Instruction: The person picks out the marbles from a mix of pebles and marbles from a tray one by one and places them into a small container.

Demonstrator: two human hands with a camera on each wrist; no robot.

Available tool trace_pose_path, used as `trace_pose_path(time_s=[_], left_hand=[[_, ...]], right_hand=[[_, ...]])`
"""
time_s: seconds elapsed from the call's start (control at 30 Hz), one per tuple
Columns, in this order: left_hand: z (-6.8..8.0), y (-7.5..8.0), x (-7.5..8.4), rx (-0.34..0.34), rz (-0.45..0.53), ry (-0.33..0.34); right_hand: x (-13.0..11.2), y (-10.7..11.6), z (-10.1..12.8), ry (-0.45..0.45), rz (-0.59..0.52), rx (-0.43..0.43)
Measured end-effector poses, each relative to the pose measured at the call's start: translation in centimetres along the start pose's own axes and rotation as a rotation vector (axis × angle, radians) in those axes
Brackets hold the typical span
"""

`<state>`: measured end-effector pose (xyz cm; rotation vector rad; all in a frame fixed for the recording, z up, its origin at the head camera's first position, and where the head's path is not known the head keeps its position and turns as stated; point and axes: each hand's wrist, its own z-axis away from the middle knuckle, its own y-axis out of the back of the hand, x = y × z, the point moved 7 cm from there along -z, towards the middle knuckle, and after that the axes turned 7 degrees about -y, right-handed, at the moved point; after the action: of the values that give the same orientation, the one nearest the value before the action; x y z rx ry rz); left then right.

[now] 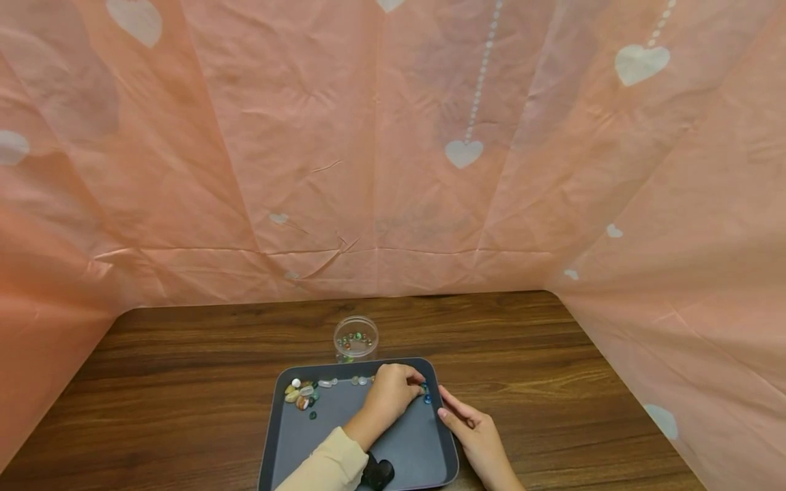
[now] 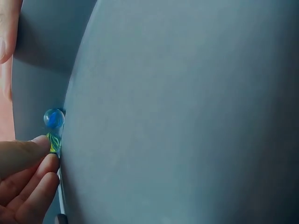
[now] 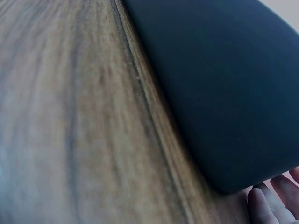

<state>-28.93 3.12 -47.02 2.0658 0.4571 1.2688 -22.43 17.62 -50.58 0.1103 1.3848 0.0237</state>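
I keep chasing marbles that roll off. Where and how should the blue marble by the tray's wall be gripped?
Pinch the blue marble across its round middle, thumb and forefinger coming from above and from the open floor side. It sits against the tray wall, so that side is blocked, and the left hand already works just beside it.

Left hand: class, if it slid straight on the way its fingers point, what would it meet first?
Probably the marbles at the tray wall; the left hand fingertips look almost on them.
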Motion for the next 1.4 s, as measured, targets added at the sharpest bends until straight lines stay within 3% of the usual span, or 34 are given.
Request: trace_pose_path(time_s=[0.57,0.77,0.9,1.07,1.3,1.4], left_hand=[[-0.1,-0.2,0.6,-0.041,-0.035,-0.053],[-0.1,-0.7,0.9,-0.115,0.017,-0.071],[-0.1,-0.8,0.9,-0.122,0.051,-0.091],[-0.1,-0.2,-0.6,-0.092,0.231,0.017],[0.0,1.3,-2.3,-0.039,0.771,0.271],[0.0,2.6,-2.8,0.009,0.922,0.329]], right_hand=[[0.1,0.2,-0.1,-0.03,0.009,0.007],[0.0,0.1,-0.1,-0.033,0.003,-0.016],[0.1,0.1,0.0,-0.045,0.005,-0.014],[0.2,0.0,0.1,-0.017,0.025,0.004],[0.3,0.0,0.1,-0.021,0.002,0.003],[0.3,0.0,0.1,-0.02,0.008,0.007]])
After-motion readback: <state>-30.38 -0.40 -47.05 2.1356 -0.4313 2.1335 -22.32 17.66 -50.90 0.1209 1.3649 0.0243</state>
